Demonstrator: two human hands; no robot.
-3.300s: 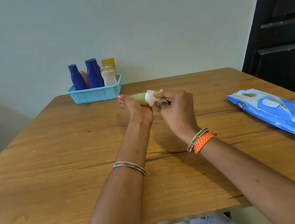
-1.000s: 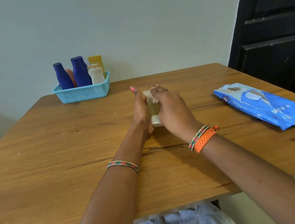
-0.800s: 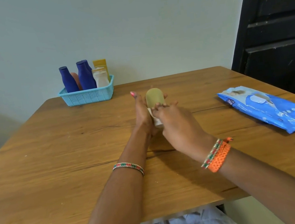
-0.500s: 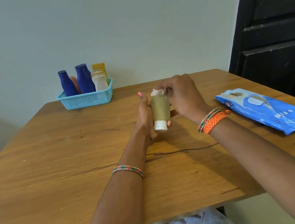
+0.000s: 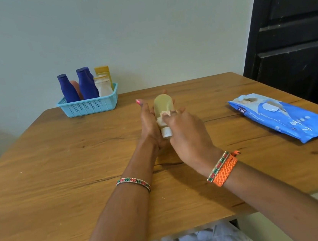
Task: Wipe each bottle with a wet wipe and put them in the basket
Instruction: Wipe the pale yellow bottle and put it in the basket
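The left hand (image 5: 148,121) grips the olive tube (image 5: 163,107) cap-down, steadying it so the right hand (image 5: 185,131), pinching the wet wipe (image 5: 162,120), can rub its lower body. The basket (image 5: 90,106) waits beyond the left hand.

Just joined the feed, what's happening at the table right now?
A person is wiping an olive bottle: the left hand holds it, white cap toward the person, while the right hand rubs a wet wipe near the cap end. Several bottles stand in the blue basket; the wipes pack lies to the right.
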